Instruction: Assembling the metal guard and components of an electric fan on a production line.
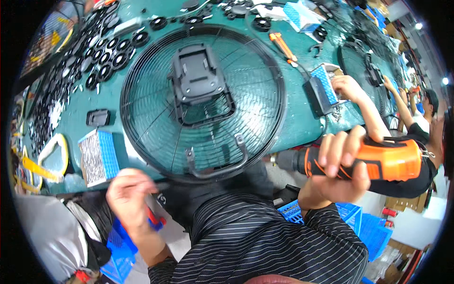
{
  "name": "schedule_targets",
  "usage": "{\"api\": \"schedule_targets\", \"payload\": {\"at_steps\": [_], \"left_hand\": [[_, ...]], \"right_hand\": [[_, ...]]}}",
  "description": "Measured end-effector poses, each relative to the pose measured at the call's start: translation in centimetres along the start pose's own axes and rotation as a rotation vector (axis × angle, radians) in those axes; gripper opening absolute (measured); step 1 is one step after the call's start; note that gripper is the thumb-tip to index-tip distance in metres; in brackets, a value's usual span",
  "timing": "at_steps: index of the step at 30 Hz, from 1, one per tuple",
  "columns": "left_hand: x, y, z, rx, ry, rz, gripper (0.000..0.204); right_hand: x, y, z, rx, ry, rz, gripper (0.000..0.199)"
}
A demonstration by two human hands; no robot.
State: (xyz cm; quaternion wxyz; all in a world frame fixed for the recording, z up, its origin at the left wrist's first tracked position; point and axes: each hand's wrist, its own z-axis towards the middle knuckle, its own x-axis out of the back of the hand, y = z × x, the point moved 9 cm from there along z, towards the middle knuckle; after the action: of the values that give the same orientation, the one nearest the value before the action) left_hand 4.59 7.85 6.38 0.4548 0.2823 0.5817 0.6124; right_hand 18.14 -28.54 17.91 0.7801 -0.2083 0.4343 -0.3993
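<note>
gripping an orange drill (378,158), right hand (340,165) fingers (331,154) wrap its handle.

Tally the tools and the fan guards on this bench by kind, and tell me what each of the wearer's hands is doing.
Round wire fan guards: 2, one in front of the wearer, one farther right.
Orange and black power drivers: 1, gripped in the right hand.
Orange-handled screwdrivers: 1.
Total: 4.
The left hand is blurred; whether it holds anything is unclear.
</note>
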Motion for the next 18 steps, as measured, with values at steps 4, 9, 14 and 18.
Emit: {"api": "schedule_targets", "payload": {"at_steps": [4,9,14,18], "left_hand": [[-8.4,-5.0,-3.9,0.375,-0.202,-0.379,0.018],[-10.2,-4.7,-5.5,0.309,-0.177,-0.428,0.019],[-10.1,-4.1,-5.8,0.224,-0.227,-0.268,0.024],[-10.3,-4.3,-5.8,0.216,-0.252,-0.264,0.025]], "right_hand": [[-3.3,1.0,-0.6,-0.005,-0.091,0.293,0.054],[-5.3,3.0,-1.0,-0.029,-0.246,0.435,0.055],[-6.5,3.9,-2.2,-0.119,-0.295,0.392,0.052],[-6.5,4.5,-2.6,-0.175,-0.267,0.344,0.051]]}}
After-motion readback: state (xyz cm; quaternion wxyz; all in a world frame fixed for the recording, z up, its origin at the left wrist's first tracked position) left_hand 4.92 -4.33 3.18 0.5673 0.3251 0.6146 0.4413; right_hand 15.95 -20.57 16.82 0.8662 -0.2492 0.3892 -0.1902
